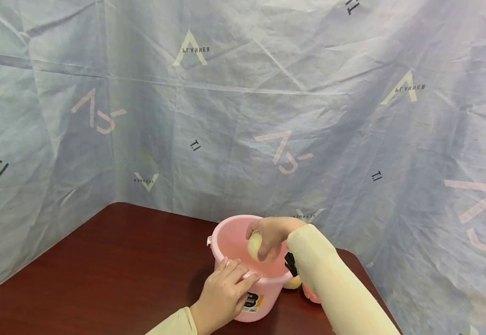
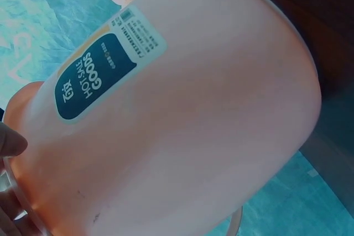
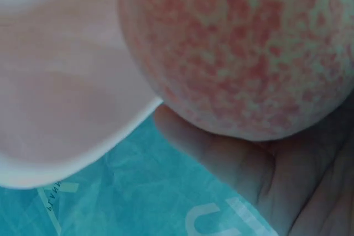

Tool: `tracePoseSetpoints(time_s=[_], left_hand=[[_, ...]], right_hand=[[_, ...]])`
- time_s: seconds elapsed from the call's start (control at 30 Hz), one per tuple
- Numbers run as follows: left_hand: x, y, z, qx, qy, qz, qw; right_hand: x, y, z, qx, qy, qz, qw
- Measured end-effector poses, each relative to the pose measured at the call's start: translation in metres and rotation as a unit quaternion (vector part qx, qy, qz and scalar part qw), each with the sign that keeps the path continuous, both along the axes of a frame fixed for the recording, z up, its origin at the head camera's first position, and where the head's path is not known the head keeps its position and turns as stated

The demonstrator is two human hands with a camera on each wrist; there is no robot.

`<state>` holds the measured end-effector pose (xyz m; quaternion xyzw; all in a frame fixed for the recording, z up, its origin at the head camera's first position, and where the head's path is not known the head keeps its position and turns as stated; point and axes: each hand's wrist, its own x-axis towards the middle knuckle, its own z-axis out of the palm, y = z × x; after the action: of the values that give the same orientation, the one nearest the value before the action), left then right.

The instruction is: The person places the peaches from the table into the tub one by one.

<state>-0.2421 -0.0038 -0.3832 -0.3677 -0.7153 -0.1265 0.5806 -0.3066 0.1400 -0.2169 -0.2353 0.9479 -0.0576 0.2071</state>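
A pink plastic bucket [image 1: 270,295] stands on the table, with a dark label [image 2: 94,78] on its near side. My left hand [image 1: 222,295] grips the near rim, its fingers bent over the edge. In the left wrist view the bucket wall [image 2: 210,98] fills most of the picture. Over the bucket's mouth, my right hand [image 1: 274,232] holds a round fruit [image 1: 254,244], which looks pale yellow from above. Seen from the right wrist, that peach-like fruit [image 3: 238,53] is speckled red, with the thumb [image 3: 215,153] against it. The bucket's bottom is mostly hidden.
Right of the bucket, partly hidden by the right sleeve, lie a yellow round thing [image 1: 292,283] and a pinkish-red one [image 1: 311,294]. The dark red-brown table [image 1: 100,274] meets a grey printed cloth [image 1: 226,116] hanging behind it.
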Motion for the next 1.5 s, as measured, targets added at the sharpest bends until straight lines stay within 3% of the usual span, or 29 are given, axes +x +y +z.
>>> tracePoseSetpoints(time_s=[0.33, 0.63, 0.9, 1.5], left_hand=[[0.001, 0.002, 0.002, -0.001, -0.004, -0.005, 1.0], [0.002, 0.002, 0.003, -0.003, -0.007, -0.006, 0.9999], [0.002, 0.002, 0.002, -0.008, 0.001, 0.002, 1.0], [0.003, 0.0, 0.002, -0.014, -0.006, 0.017, 0.9997]], right_hand=[[-0.002, -0.008, -0.008, 0.003, 0.011, 0.028, 1.0], [-0.001, -0.011, -0.009, 0.017, 0.018, 0.022, 0.999], [-0.002, -0.001, -0.005, -0.001, 0.08, 0.039, 0.996], [0.0, 0.006, -0.002, 0.004, 0.064, 0.015, 0.998]])
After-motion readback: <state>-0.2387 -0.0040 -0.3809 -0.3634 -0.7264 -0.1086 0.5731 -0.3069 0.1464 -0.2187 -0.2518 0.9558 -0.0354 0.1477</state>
